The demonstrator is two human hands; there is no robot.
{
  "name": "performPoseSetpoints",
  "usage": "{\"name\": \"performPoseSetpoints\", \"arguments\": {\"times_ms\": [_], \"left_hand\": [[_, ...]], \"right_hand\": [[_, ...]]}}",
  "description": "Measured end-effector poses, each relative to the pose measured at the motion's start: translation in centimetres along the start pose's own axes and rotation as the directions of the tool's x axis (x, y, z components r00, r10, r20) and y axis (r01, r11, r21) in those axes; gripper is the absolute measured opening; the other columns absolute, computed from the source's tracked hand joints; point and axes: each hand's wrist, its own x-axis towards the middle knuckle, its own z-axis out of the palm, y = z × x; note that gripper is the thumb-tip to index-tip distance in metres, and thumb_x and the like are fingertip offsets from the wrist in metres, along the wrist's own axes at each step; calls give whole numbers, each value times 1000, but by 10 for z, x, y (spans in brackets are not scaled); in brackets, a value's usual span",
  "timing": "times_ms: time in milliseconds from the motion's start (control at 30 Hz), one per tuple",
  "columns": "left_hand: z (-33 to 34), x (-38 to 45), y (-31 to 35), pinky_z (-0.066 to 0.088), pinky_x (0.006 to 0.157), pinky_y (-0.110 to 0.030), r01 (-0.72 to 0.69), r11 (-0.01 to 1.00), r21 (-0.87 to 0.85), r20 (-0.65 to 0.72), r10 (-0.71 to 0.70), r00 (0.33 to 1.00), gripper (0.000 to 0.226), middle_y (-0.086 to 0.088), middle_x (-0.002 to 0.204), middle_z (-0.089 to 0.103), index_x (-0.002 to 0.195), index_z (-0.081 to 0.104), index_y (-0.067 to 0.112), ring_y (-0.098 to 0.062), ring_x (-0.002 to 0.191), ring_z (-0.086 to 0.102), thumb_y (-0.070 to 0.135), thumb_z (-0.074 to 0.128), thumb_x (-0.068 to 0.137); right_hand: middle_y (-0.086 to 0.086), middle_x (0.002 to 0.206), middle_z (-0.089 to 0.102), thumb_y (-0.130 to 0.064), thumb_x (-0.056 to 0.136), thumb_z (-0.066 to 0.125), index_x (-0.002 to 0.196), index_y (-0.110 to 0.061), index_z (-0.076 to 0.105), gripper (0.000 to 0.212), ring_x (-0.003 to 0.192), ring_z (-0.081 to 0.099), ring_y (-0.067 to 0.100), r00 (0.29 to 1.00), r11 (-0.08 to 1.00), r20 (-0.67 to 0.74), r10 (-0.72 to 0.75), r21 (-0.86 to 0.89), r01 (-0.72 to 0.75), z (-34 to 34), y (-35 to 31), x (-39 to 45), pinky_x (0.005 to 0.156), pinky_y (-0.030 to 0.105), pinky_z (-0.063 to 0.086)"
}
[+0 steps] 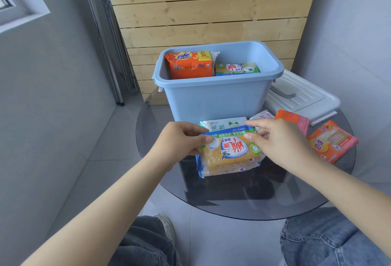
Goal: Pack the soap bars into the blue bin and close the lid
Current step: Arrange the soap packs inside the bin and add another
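Glass table (243, 202) bearing the open bin (213, 98), which already holds two bars; white lid (300, 94) beside it. Left hand (179, 138) and right hand (277, 138) pinch the yellow soap (229, 153) by its far corners. Advisable: lift level, clear the rim, lay flat.

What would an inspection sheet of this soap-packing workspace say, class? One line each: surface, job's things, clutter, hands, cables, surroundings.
Surface: round dark glass table.
Job's things: blue bin open, holding an orange Tide soap pack and a yellow soap pack; white lid lying beside it; three packs right of the bin.
Clutter: nothing seen.
Hands: left hand and right hand together grip a yellow soap bar pack atop other packs.
Cables: nothing seen.
Surroundings: wooden slat panel, grey walls, tiled floor.
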Motion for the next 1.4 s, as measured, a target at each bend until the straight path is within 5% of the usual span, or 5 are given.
{"name": "performPoseSetpoints", "arguments": {"times_ms": [267,433,667,767,1400], "left_hand": [[14,-2,-17,60,78,-41,141,978,151,-23,-139,990,54,-2,116,65,119,55,22,-20,93,70,48,72,74],[11,-5,-17,61,73,-41,247,968,42,79,-249,965,50,-3,99,75,115,57,16,-21,85,74,48,67,78],[-1,-6,-20,59,54,-28,281,949,-142,83,-271,959,25,0,82,78,101,66,12,-13,68,74,30,68,83],[-5,-7,-17,61,65,-34,260,954,-151,52,-255,966,29,-4,90,78,105,67,10,-16,72,74,27,70,82],[-70,-3,111,61,74,-36,-245,966,-89,-103,235,966,26,-6,90,78,90,77,20,-22,79,73,40,76,73]], "right_hand": [[5,113,64,-52,92,33,138,-29,38,52,115,37,23,984,834,165,-66,-532,145,5,11,13,86,34,15],[8,108,64,-44,96,23,138,-24,25,47,130,29,31,914,952,397,84,-302,44,11,13,16,96,35,26],[5,101,66,-47,92,39,134,-31,34,46,97,57,22,918,992,386,97,-114,-57,19,-3,15,65,31,43],[-2,110,69,-42,87,54,127,-31,46,42,96,66,18,921,978,365,138,99,-186,19,-9,15,81,37,54],[-9,109,68,-47,75,68,118,-30,61,46,93,64,8,989,918,-142,31,394,28,-70,-87,71,71,22,48]]}}
